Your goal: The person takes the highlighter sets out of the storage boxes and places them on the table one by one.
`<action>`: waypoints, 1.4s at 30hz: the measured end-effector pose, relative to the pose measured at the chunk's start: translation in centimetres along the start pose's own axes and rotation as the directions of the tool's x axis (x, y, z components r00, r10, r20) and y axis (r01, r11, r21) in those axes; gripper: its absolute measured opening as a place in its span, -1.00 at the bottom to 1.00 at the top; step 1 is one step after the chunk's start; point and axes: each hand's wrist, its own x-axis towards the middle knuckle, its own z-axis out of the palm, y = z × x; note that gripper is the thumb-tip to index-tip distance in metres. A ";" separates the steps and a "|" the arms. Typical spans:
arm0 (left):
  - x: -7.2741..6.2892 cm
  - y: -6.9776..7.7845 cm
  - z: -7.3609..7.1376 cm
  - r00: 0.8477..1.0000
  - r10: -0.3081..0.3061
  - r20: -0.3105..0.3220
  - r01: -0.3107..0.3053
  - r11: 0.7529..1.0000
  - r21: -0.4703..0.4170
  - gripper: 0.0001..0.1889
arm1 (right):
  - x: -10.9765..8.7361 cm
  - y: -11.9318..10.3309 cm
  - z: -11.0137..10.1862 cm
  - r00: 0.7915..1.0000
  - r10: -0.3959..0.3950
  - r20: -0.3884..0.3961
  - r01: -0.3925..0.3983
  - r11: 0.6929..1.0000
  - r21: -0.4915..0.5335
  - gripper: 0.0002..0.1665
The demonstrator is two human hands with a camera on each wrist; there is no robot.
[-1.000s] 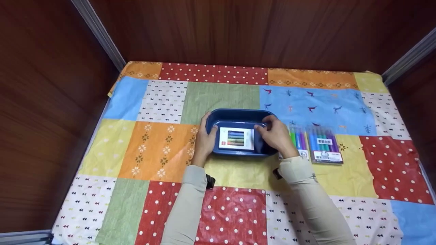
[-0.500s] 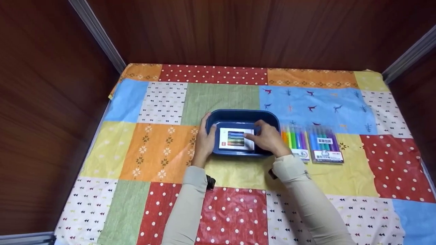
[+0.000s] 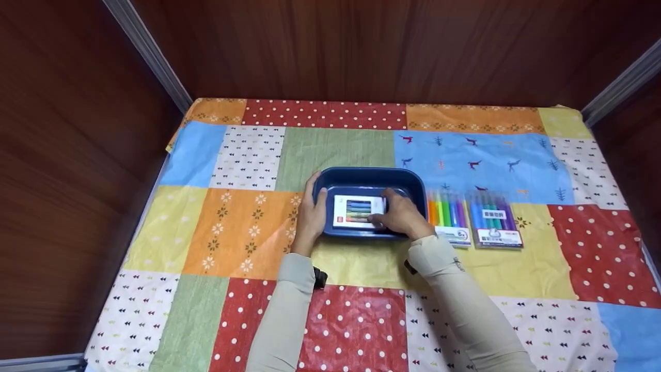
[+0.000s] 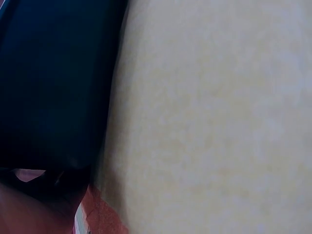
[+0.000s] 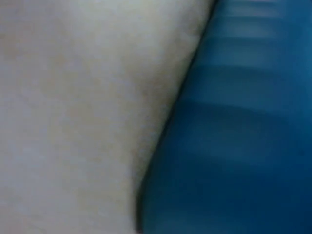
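A dark blue plastic basin [image 3: 367, 177] stands in the middle of the patterned cloth. My left hand [image 3: 310, 219] grips its left end, thumb at the inner side and fingers outside. A flat white box [image 3: 342, 211] with a picture of coloured sticks, like crayons, lies inside on the floor of the basin. The right hand [image 3: 405, 214] reaches in from the right and holds the right end of this box, thumb at its near side and fingers at its far side. In both wrist views the basin wall [image 4: 53, 87] fills one side; the right wrist view hides the fingers.
Right of the basin lie two clear packs of coloured felt-tip pens, a rainbow pack [image 3: 448, 213] close to the basin and a blue-purple pack [image 3: 493, 219] beside it. Brown wooden panels [image 3: 330, 49] border the table at the back and sides.
The right hand has moved left and down inside the basin, from its right wall onto the right end of the white box. More of the rainbow pen pack shows. The left hand stays put.
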 end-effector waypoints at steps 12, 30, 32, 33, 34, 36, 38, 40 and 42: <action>-0.1 0.2 -0.4 1.000 0.027 -0.014 -0.027 1.000 0.004 -0.50 | 0.2 0.1 0.7 1.000 0.018 -0.018 -0.017 0.999 0.040 -0.17; 0.2 -0.1 -0.1 0.999 0.038 -0.016 -0.038 0.999 -0.017 -0.49 | 0.3 0.2 0.7 0.999 -0.049 0.000 0.049 0.997 0.063 -0.31; 0.1 -0.1 0.0 0.999 0.036 -0.018 -0.036 0.999 -0.018 -0.50 | 0.3 0.3 0.8 0.998 -0.057 0.004 0.056 0.994 0.091 -0.33; 0.1 -0.2 0.0 0.999 0.033 -0.021 -0.033 0.999 -0.017 -0.50 | 0.3 0.4 0.8 0.998 -0.058 0.008 0.057 0.993 0.105 -0.34; 0.1 -0.2 0.0 0.999 0.032 -0.023 -0.032 0.999 -0.017 -0.49 | 0.3 0.5 0.9 0.998 -0.060 0.014 0.058 0.991 0.117 -0.34; 0.0 -0.2 0.1 0.999 0.030 -0.027 -0.031 0.999 -0.019 -0.49 | 0.3 0.5 0.9 0.997 -0.075 0.025 0.071 0.989 0.130 -0.35; 0.0 -0.2 0.1 0.999 0.030 -0.027 -0.031 0.999 -0.016 -0.49 | 0.4 0.4 0.9 0.995 -0.092 0.038 0.086 0.986 0.139 -0.33; -0.1 -0.1 0.0 0.999 0.029 -0.020 -0.030 0.999 -0.012 -0.49 | 0.4 0.3 0.9 0.993 -0.105 0.051 0.097 0.984 0.146 -0.32; -0.2 -0.1 0.0 1.000 0.026 -0.016 -0.026 1.000 -0.008 -0.48 | 0.4 0.1 0.9 0.993 -0.105 0.059 0.095 0.984 0.152 -0.32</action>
